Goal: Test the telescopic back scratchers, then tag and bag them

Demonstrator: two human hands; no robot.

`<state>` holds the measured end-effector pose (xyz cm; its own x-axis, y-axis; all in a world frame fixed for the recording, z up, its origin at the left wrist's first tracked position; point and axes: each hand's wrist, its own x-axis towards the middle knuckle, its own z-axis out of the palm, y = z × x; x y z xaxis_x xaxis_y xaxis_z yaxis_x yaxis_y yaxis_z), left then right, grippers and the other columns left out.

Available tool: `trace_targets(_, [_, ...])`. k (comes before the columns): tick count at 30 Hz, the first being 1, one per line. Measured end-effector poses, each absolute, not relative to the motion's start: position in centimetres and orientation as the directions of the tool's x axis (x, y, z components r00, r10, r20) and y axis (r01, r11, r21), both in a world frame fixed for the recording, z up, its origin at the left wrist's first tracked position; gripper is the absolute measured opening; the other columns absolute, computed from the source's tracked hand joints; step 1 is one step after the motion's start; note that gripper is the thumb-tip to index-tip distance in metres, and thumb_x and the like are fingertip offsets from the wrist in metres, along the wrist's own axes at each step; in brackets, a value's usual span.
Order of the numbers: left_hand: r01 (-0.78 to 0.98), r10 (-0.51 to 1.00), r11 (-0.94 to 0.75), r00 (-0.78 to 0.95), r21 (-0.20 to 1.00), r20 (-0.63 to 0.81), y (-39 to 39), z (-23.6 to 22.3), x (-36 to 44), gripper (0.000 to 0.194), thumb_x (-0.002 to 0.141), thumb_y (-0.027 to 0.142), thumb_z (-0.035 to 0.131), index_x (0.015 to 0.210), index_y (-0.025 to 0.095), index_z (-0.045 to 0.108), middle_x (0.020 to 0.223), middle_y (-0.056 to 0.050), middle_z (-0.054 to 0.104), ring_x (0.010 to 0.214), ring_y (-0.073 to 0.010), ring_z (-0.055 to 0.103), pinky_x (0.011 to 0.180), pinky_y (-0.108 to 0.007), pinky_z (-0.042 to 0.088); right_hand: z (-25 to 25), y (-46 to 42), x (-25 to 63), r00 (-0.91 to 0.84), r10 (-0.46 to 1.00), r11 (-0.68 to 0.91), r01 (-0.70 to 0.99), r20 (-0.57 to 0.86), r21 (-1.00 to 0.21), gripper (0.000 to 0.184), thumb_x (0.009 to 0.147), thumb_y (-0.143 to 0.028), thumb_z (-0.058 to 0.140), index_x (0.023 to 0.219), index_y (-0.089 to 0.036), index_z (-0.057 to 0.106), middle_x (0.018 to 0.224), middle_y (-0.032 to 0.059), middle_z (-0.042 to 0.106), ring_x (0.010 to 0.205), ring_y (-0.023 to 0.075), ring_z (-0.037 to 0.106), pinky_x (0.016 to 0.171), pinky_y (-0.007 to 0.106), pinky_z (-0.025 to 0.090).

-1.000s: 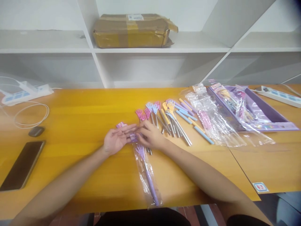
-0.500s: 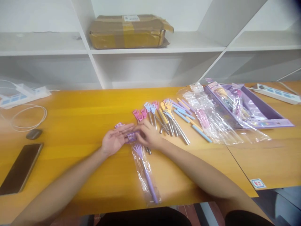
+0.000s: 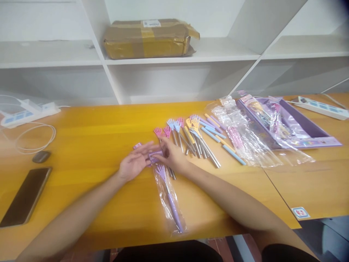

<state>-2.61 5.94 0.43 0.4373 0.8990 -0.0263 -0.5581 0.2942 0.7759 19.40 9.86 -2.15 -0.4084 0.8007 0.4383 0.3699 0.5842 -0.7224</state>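
A purple header card point(image 3: 155, 157) is at the top of a clear plastic sleeve point(image 3: 159, 198), which lies lengthwise on the table. Inside the sleeve is a purple back scratcher point(image 3: 174, 213) with a hand-shaped head. My left hand point(image 3: 135, 163) lies palm up with fingers stretched toward the card; whether the fingertips touch it I cannot tell. My right hand point(image 3: 174, 156) pinches the card's right side between thumb and fingers. Behind the right hand lie pink-headed back scratchers point(image 3: 158, 131), partly covered by it. Another small purple card point(image 3: 137, 145) shows just beyond my left fingers.
Loose back scratchers point(image 3: 196, 125) and coloured handle tubes point(image 3: 209, 134) spread to the right. Clear sleeves point(image 3: 251, 145) lie against a purple box point(image 3: 308, 120) holding packed pieces. A phone point(image 3: 25, 196), a dark mouse-like object point(image 3: 41, 156) and power strips point(image 3: 29, 114) sit around. A carton point(image 3: 147, 40) stands shelved.
My right hand's fingers have shifted slightly on the card, whose face now shows more. My left hand stays flat with its fingers a little more spread. The sleeve has barely moved.
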Motion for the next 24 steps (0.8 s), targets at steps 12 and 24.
trace_targets(12, [-0.074, 0.891, 0.250, 0.408, 0.966, -0.199, 5.4, -2.2, -2.0, 0.059, 0.082, 0.033, 0.093, 0.135, 0.020, 0.070, 0.129, -0.013, 0.075, 0.119, -0.0283, 0.071, 0.108, -0.045, 0.054, -1.2, 9.9, 19.7, -0.281, 0.616, 0.786, 0.280, 0.736, -0.552, 0.019, 0.106, -0.016, 0.063, 0.114, -0.024, 0.078, 0.089, 0.0031, 0.065, 0.083, 0.0170, 0.065, 0.071, 0.032, 0.058])
trace_targets(24, [0.042, 0.956, 0.113, 0.267, 0.993, -0.121, 5.4, -2.3, -2.1, 0.038, 0.097, 0.053, 0.073, 0.110, 0.018, 0.081, 0.106, -0.008, 0.078, 0.098, -0.0253, 0.067, 0.091, -0.036, 0.050, -2.2, 10.5, 20.0, -0.412, 0.538, 0.841, 0.318, 0.736, -0.438, 0.019, 0.104, -0.020, 0.069, 0.121, -0.026, 0.076, 0.106, 0.0063, 0.057, 0.093, 0.0182, 0.062, 0.074, 0.032, 0.057])
